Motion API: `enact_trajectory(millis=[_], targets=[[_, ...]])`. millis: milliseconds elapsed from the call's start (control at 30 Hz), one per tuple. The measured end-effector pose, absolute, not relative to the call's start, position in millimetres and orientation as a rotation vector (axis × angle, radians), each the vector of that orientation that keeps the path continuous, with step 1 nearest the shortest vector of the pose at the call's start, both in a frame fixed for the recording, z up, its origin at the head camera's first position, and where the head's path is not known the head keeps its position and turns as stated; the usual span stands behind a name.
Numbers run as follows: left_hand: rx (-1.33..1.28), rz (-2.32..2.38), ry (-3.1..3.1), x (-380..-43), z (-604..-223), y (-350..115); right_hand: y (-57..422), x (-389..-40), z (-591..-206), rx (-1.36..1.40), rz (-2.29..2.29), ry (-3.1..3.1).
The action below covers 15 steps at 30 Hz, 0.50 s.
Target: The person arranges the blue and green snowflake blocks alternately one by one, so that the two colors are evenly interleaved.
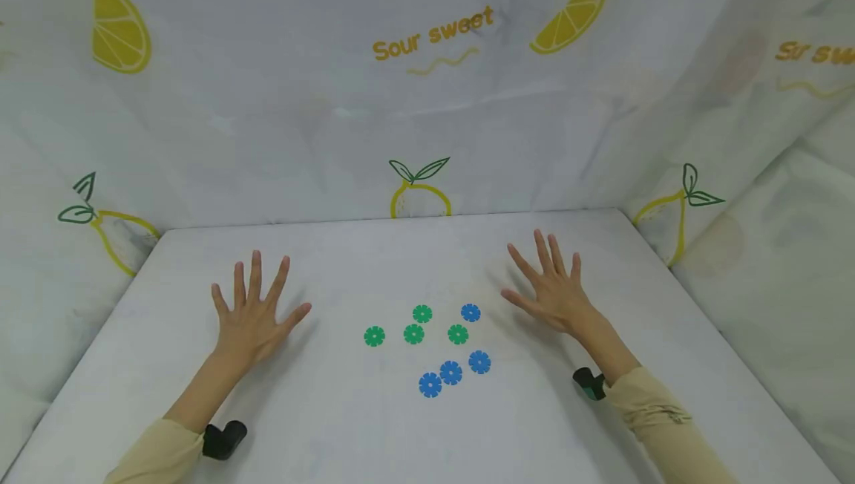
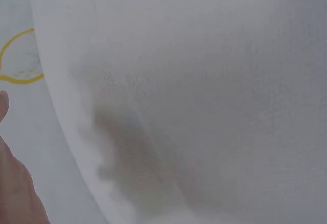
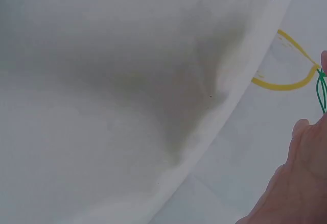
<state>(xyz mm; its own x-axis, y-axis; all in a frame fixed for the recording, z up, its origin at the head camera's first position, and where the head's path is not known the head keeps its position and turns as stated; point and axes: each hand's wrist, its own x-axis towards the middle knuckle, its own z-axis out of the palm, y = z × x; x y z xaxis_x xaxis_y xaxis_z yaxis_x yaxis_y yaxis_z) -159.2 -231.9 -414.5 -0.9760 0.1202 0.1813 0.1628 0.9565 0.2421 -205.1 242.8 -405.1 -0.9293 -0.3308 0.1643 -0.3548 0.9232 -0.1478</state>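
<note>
Several small notched discs lie flat between my two hands in the head view. A loose group of green discs (image 1: 413,334) sits toward the back, with one blue disc (image 1: 470,312) at its right. Closer to me, a slanting row of blue discs (image 1: 450,373) runs up to the right. My left hand (image 1: 249,326) is spread left of the discs, palm down, touching none of them. Fingers splayed, my right hand (image 1: 554,292) hovers on the other side, nearest the single blue disc. Each wrist view catches only part of a hand at its edge, above shadowed cloth.
A white-covered table (image 1: 320,424) fills the lower view. White curtain cloth (image 1: 280,98) printed with lemons surrounds its back and sides. A black wrist camera (image 1: 225,439) sits by the left sleeve, and another black device (image 1: 589,383) by the right.
</note>
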Motion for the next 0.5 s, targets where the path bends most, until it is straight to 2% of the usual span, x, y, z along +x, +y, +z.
enact_trajectory(millis=[267,500], targets=[[-0.336,-0.505,-2.957,-146,-416,-229,252,-197,-410,0.621,0.262,-2.934],[-0.450,-0.709,-2.949,-139,-414,-223,254,-184,-409,0.746,0.484,-2.969]])
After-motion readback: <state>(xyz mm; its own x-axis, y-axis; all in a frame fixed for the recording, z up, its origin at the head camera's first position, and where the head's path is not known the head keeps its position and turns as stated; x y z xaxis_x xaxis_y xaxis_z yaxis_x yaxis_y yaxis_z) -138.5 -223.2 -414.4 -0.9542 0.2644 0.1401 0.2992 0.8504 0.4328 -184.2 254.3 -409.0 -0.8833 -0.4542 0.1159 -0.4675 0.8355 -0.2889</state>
